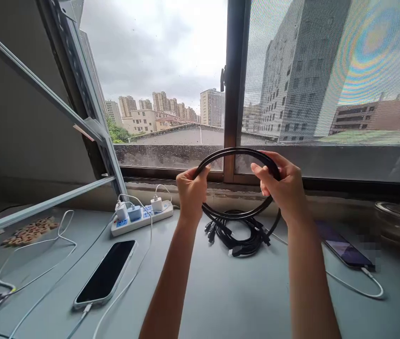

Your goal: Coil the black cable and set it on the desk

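Note:
I hold a black cable bent into a round loop, raised in front of the window. My left hand is closed on the loop's left side. On the right side my right hand grips it, index finger stretched along the cable. Under the loop, a pile of several more black cables lies on the grey table, plug ends sticking out. The loop's lower end runs down towards that pile.
A white power strip with chargers sits at the left, white leads trailing from it. One phone lies face up at front left, another phone at right on a charging lead. A glass jar stands far right. Metal frame bars cross the left.

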Available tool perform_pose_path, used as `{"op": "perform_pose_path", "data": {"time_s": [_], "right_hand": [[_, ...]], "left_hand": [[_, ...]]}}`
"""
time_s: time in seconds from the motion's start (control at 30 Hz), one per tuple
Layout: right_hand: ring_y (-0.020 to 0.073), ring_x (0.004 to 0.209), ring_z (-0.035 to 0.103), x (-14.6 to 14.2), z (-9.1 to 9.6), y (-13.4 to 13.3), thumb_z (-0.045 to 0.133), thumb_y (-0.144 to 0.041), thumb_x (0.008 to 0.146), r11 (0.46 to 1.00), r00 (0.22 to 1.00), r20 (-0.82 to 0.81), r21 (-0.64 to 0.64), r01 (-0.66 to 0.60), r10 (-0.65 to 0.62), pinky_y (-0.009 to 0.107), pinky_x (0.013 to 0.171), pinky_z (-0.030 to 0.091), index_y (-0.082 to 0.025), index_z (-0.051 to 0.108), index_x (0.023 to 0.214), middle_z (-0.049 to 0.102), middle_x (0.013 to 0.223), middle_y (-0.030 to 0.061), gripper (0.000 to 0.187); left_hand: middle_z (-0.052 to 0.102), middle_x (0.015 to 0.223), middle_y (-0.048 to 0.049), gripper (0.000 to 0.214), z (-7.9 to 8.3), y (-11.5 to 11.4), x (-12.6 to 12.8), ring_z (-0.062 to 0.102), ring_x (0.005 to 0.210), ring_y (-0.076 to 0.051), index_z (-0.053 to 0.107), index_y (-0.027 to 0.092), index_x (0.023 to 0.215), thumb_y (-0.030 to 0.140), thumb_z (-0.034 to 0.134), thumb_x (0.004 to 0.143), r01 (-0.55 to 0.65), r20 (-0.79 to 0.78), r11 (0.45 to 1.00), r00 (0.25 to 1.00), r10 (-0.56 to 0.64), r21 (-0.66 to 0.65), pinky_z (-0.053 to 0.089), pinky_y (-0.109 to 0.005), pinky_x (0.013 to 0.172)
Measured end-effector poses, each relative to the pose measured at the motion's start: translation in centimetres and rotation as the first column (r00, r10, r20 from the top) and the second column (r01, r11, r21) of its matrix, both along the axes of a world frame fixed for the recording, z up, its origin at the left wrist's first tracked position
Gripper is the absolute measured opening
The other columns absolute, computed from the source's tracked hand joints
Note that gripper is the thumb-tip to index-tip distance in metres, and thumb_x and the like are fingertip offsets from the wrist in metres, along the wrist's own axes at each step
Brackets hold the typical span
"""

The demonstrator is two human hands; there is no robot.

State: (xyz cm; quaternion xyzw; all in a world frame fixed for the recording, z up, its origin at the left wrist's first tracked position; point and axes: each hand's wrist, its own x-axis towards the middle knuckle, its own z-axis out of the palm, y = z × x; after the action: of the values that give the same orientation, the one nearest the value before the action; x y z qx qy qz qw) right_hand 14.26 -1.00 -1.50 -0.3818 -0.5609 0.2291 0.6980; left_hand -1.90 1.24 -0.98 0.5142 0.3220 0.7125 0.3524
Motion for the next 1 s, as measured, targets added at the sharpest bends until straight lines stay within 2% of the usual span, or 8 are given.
{"op": "perform_pose_path", "data": {"time_s": [0.13, 0.3, 0.43, 0.5, 0.67, 0.83, 0.93, 1.0], "right_hand": [[0.0032, 0.032, 0.019, 0.3, 0.7, -2.2, 0.07, -0.028, 0.07, 0.995, 0.979, -0.175, 0.014, -0.104, 0.105, 0.02, 0.032, 0.014, -0.025, 0.067, 0.105, 0.028, 0.038, -0.0123, 0.036], [0.0029, 0.032, 0.012, 0.1, 1.9, -5.9, 0.071, -0.019, 0.064, 0.998, 0.933, -0.358, 0.051, -0.021, 0.038, 0.022, 0.034, 0.009, -0.025, 0.07, 0.099, 0.023, 0.031, -0.0133, 0.036], [0.0031, 0.029, 0.016, -1.0, 1.7, -5.8, 0.072, -0.018, 0.062, 0.984, 0.923, -0.381, 0.141, 0.107, -0.046, 0.021, 0.032, 0.012, -0.024, 0.069, 0.101, 0.026, 0.03, -0.0138, 0.039], [0.0027, 0.027, 0.018, -1.4, 1.3, -4.7, 0.072, -0.019, 0.063, 0.963, 0.928, -0.355, 0.189, 0.189, -0.113, 0.02, 0.03, 0.014, -0.023, 0.069, 0.103, 0.029, 0.031, -0.0142, 0.04], [0.0056, 0.026, 0.033, -1.4, 0.6, -1.9, 0.072, -0.032, 0.068, 0.983, 0.975, -0.175, 0.1, 0.156, -0.137, 0.019, 0.029, 0.026, -0.018, 0.07, 0.092, 0.039, 0.034, -0.0111, 0.028], [0.004, 0.023, 0.024, -1.3, 0.7, -2.2, 0.073, -0.03, 0.068, 0.994, 0.937, -0.35, 0.102, 0.024, 0.013, 0.019, 0.028, 0.022, -0.016, 0.071, 0.088, 0.032, 0.029, -0.0127, 0.024], [0.0028, 0.022, 0.02, -1.3, 1.1, -3.1, 0.073, -0.023, 0.066, 0.994, 0.924, -0.378, 0.109, -0.02, 0.06, 0.019, 0.027, 0.018, -0.015, 0.073, 0.084, 0.03, 0.027, -0.0127, 0.02], [0.0023, 0.022, 0.019, -1.5, 1.3, -3.7, 0.072, -0.021, 0.065, 0.994, 0.915, -0.402, 0.11, 0.003, 0.042, 0.019, 0.026, 0.016, -0.015, 0.073, 0.079, 0.029, 0.026, -0.0125, 0.015]], "left_hand": [[0.032, 0.034, 0.0078, 0.04, -0.2, -0.6, 0.8, 0.03, 0.028, -0.004, 0.037, 0.02, 0.044, 0.034, 0.06, 0.074, 0.096, -0.088, 0.995, 0.992, -0.096, -0.005, 0.025, -0.021, 0.033], [0.053, 0.045, 0.001, 0.037, -1.4, 0.3, 1.9, 0.052, 0.044, -0.01, 0.052, 0.017, 0.05, 0.041, 0.057, 0.078, 0.198, -0.322, 0.968, 0.916, -0.239, -0.153, 0.042, -0.023, 0.05], [0.057, 0.048, -0.0016, 0.05, -1.5, 0.3, 2.5, 0.061, 0.057, -0.013, 0.053, 0.016, 0.056, 0.06, 0.049, 0.081, 0.429, -0.05, 0.89, 0.896, -0.441, -0.154, 0.047, -0.022, 0.06], [0.053, 0.045, 0.0005, 0.051, -1.3, 0.1, 2.3, 0.061, 0.055, -0.013, 0.049, 0.017, 0.059, 0.065, 0.051, 0.077, 0.536, 0.124, 0.839, 0.842, -0.524, -0.096, 0.046, -0.021, 0.053], [0.031, 0.032, 0.0066, 0.056, -0.7, 0.3, 1.4, 0.032, 0.026, -0.007, 0.041, 0.018, 0.054, 0.069, 0.052, 0.075, 0.658, 0.252, 0.751, 0.738, -0.626, -0.06, 0.018, -0.018, 0.028], [0.047, 0.04, 0.0008, 0.063, -1.7, 1.4, 1.8, 0.056, 0.041, -0.013, 0.054, 0.015, 0.06, 0.072, 0.035, 0.081, 0.599, 0.097, 0.725, 0.789, -0.607, -0.34, 0.045, -0.022, 0.045], [0.057, 0.046, -0.0032, 0.062, -2.5, 2.0, 2.0, 0.056, 0.038, -0.014, 0.058, 0.013, 0.06, 0.068, 0.039, 0.081, 0.414, -0.16, 0.76, 0.819, -0.551, -0.501, 0.044, -0.023, 0.042], [0.058, 0.045, -0.0049, 0.061, -2.7, 1.9, 1.9, 0.053, 0.032, -0.015, 0.057, 0.013, 0.055, 0.067, 0.043, 0.08, 0.331, -0.295, 0.74, 0.764, -0.574, -0.586, 0.039, -0.023, 0.036]]}}
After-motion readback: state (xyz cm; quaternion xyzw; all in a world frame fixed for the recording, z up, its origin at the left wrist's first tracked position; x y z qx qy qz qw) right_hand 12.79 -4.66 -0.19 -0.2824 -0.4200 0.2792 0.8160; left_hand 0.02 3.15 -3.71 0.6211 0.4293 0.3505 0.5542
